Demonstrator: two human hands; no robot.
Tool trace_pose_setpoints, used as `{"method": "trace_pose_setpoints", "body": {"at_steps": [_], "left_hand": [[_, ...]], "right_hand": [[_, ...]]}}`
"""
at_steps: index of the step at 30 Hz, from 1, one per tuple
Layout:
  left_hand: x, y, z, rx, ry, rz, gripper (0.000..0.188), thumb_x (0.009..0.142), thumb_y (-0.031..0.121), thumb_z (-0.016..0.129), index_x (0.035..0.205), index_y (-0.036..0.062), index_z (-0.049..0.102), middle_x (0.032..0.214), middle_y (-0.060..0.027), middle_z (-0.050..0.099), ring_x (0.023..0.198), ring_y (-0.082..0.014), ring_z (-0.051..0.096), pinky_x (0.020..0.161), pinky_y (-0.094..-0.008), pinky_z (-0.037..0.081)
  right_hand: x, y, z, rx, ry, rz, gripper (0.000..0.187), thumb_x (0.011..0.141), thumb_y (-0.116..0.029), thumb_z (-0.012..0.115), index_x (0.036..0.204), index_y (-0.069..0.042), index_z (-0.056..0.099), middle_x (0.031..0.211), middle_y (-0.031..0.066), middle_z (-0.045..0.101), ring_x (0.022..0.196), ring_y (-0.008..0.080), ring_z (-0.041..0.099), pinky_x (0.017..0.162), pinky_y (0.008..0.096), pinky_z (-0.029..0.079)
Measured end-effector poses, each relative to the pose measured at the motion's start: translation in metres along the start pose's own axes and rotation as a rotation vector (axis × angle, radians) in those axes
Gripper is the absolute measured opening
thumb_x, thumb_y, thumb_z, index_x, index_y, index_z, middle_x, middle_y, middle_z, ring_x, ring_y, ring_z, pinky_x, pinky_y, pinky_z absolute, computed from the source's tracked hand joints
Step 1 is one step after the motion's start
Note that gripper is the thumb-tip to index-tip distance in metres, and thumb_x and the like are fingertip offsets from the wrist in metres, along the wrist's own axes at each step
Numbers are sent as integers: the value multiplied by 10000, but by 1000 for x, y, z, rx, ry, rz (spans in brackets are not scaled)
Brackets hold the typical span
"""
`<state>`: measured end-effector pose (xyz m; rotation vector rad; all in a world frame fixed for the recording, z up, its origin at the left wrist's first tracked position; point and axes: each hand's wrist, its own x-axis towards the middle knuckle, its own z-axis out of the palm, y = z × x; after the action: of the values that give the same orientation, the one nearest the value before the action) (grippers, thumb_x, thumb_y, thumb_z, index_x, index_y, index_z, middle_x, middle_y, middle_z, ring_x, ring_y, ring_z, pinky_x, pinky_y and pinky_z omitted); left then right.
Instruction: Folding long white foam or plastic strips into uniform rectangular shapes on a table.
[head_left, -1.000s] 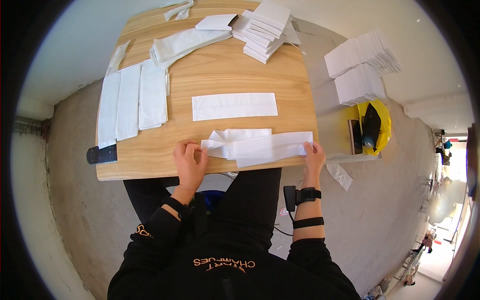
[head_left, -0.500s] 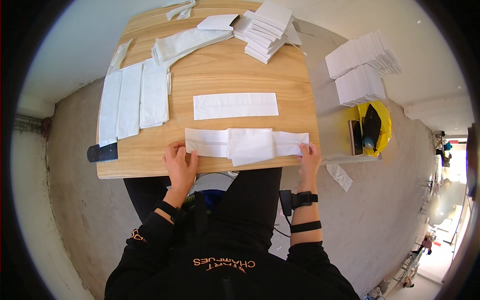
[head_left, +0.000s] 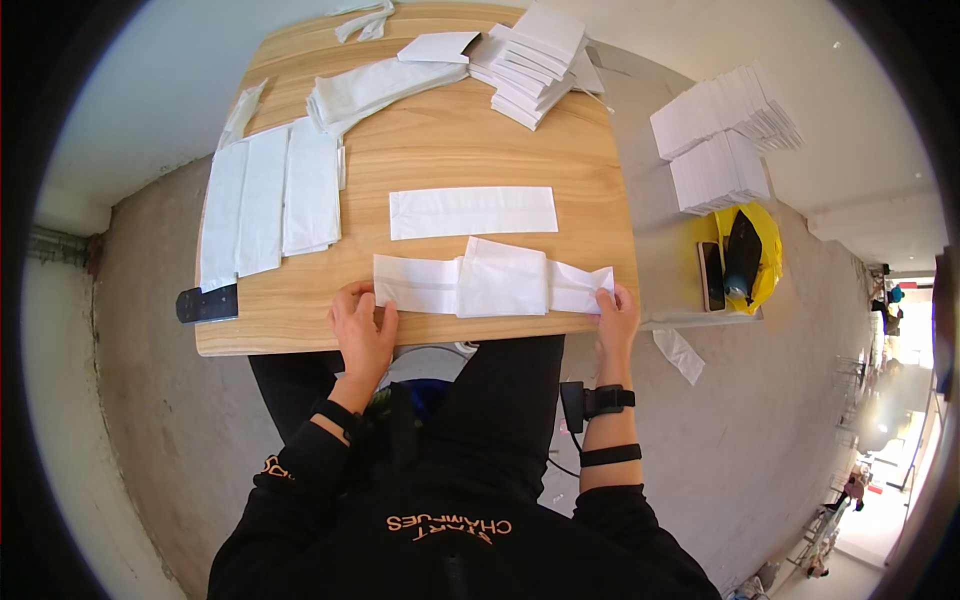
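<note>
Near the front edge of the wooden table, a long white strip (head_left: 418, 285), apparently paper or thin film, lies crosswise. A folded white sheet (head_left: 503, 280) sits across its middle, slightly askew, with its upper left corner sticking up. My left hand (head_left: 362, 328) pinches the strip's left end between thumb and fingers. At the other side, my right hand (head_left: 617, 315) pinches the right end, which is creased and pulled up a little. Just beyond lies a second flat white strip (head_left: 472, 212), touched by neither hand.
Piles of white strips (head_left: 262, 205) line the table's left side, beside a dark flat device (head_left: 208, 303). White folded boxes (head_left: 538, 60) are heaped at the far right. On a lower surface to the right stand box stacks (head_left: 715, 165), a phone (head_left: 711, 277) and a yellow bag (head_left: 768, 255).
The folded sheet has shifted away from me and tilted, its upper left corner now raised. The strip's right end has come slightly inward with my right hand and creased. My left hand has barely moved.
</note>
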<state>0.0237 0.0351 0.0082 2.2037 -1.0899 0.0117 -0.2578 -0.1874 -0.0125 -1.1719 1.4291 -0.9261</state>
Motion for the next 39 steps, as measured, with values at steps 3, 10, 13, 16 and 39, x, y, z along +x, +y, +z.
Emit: {"method": "trace_pose_setpoints", "body": {"at_steps": [3, 10, 13, 16, 39], "left_hand": [[1, 0, 0, 8, -9, -1, 184, 778, 146, 680, 850, 7, 583, 1078, -132, 546, 1039, -324, 481, 916, -444, 335], [0, -2, 0, 14, -24, 17, 219, 784, 141, 678, 910, -1, 569, 1099, -147, 529, 1051, -333, 474, 924, -446, 338], [-2, -4, 2, -21, 52, -29, 396, 775, 154, 689, 1088, -19, 519, 1193, -180, 487, 1113, -364, 449, 974, -469, 317], [2, 0, -8, 12, 131, -12, 628, 758, 172, 703, 1274, -29, 406, 1315, -214, 413, 1197, -406, 398, 1027, -492, 287], [12, 58, 3, 66, -526, 487, 759, 782, 303, 694, 1382, -27, 367, 1506, -159, 265, 1416, -309, 211, 1137, -481, 192]], "right_hand": [[9, 3, -20, -228, -64, -103, 238, 866, -143, 615, 1071, -23, 619, 901, 19, 617, 759, 79, 568, 586, 221, 456], [15, 16, -36, -278, -125, -115, 264, 878, -160, 614, 1110, -35, 618, 886, -10, 616, 710, 56, 529, 566, 211, 415], [13, 8, -20, -253, -125, -121, 274, 875, -154, 612, 1108, -9, 617, 933, 27, 625, 796, 94, 554, 668, 243, 439], [10, 1, -5, -168, -136, -96, 287, 872, -149, 606, 1108, 14, 611, 982, 64, 638, 881, 134, 579, 774, 273, 460], [22, -6, -31, -175, -351, -58, 327, 917, -147, 587, 1224, -37, 564, 1011, 5, 619, 891, 86, 574, 739, 234, 458]]}}
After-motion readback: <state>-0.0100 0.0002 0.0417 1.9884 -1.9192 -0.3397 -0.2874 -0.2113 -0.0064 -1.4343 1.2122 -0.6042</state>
